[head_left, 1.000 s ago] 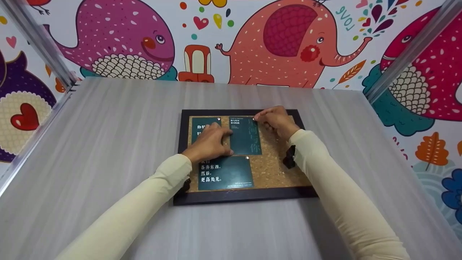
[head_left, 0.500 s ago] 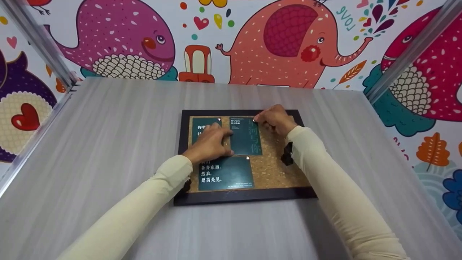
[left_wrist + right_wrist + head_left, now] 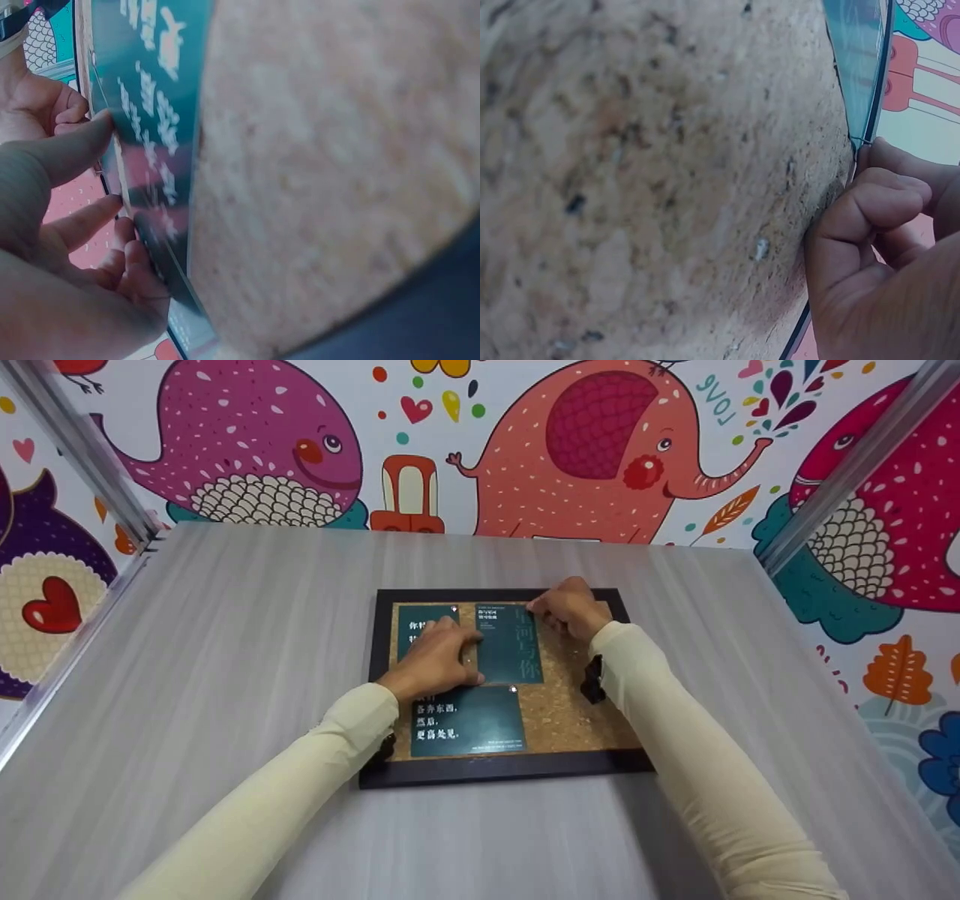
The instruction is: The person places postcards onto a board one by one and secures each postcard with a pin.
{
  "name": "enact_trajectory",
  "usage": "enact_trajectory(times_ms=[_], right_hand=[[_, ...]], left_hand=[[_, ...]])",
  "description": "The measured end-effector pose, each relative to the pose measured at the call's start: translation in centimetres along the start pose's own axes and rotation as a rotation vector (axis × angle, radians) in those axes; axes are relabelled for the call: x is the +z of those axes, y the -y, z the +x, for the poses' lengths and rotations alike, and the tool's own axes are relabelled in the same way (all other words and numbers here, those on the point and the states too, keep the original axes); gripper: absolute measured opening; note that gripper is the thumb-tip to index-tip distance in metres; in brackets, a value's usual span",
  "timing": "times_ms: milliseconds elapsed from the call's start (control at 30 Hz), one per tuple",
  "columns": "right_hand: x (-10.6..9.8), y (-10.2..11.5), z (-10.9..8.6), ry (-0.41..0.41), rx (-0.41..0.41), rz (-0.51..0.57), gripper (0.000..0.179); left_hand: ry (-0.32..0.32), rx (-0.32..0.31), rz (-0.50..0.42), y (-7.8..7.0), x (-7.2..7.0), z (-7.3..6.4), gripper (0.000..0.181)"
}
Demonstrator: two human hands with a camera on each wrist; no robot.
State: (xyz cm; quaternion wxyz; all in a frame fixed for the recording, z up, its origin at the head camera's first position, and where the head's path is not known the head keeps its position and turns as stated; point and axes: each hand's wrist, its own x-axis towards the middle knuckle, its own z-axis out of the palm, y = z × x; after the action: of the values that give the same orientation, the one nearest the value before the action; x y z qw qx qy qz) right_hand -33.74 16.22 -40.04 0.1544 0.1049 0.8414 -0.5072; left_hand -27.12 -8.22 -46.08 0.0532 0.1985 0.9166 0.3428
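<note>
A dark-framed corkboard (image 3: 581, 709) lies on the table with several dark green printed cards on it. My left hand (image 3: 433, 657) rests across the upper-left card (image 3: 431, 613), its thumb and fingertips pressing along the left edge of the upper-middle card (image 3: 504, 652). At that card's top right corner, my right hand (image 3: 570, 609) pinches a small pushpin (image 3: 861, 140). Its thin shaft shows in the right wrist view; the head is hidden by the fingers. Below lies a wider card (image 3: 471, 726) with a pin (image 3: 513, 688) at its top right.
Another pin (image 3: 454, 609) sits in the upper-left card's corner. Bare cork fills the board's right side, partly under my right forearm. The grey table (image 3: 247, 607) surrounds the board, and a wall with cartoon animals (image 3: 585, 442) stands behind it.
My right wrist and forearm have shifted slightly left while the fingertips stay at the card's corner. The pale pin head seen there earlier is now covered. My left hand stays put.
</note>
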Motion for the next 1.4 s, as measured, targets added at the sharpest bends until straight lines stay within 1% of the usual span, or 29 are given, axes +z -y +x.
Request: enact_trajectory(times_ms=[33, 267, 300, 433, 600, 900, 1067, 1133, 1200, 1400], right_hand=[[0.1, 0.1, 0.0, -0.004, 0.001, -0.003, 0.016], [0.4, 0.3, 0.2, -0.040, 0.004, -0.018, 0.018], [0.4, 0.3, 0.2, -0.044, 0.000, -0.022, 0.019], [0.5, 0.3, 0.1, -0.045, -0.024, -0.023, 0.022], [0.6, 0.3, 0.2, -0.040, -0.047, -0.031, 0.024], [0.9, 0.0, 0.5, -0.075, -0.078, -0.045, 0.027], [1.0, -0.3, 0.5, -0.073, -0.109, -0.053, 0.024], [1.0, -0.5, 0.4, -0.071, -0.146, -0.084, 0.021], [1.0, -0.7, 0.3, -0.070, -0.198, -0.143, 0.019], [0.9, -1.5, 0.4, -0.085, -0.412, -0.417, 0.013]], left_hand=[[0.000, -0.004, -0.001, -0.1, -0.1, -0.1, 0.070], [0.050, -0.072, 0.007, -3.7, -2.4, -2.0, 0.069], [0.052, -0.074, 0.012, -3.8, -2.6, -2.0, 0.069], [0.054, -0.087, 0.024, -4.1, -2.8, -2.2, 0.068], [0.053, -0.095, 0.017, -4.0, -2.8, -2.3, 0.068], [0.056, -0.076, 0.011, -3.8, -2.7, -2.2, 0.068], [0.055, -0.079, 0.008, -3.8, -2.6, -2.2, 0.068], [0.058, -0.082, 0.009, -3.8, -2.5, -2.2, 0.068], [0.062, -0.084, 0.007, -3.8, -2.4, -2.2, 0.068], [0.068, -0.094, 0.002, -3.9, -2.4, -2.0, 0.070]])
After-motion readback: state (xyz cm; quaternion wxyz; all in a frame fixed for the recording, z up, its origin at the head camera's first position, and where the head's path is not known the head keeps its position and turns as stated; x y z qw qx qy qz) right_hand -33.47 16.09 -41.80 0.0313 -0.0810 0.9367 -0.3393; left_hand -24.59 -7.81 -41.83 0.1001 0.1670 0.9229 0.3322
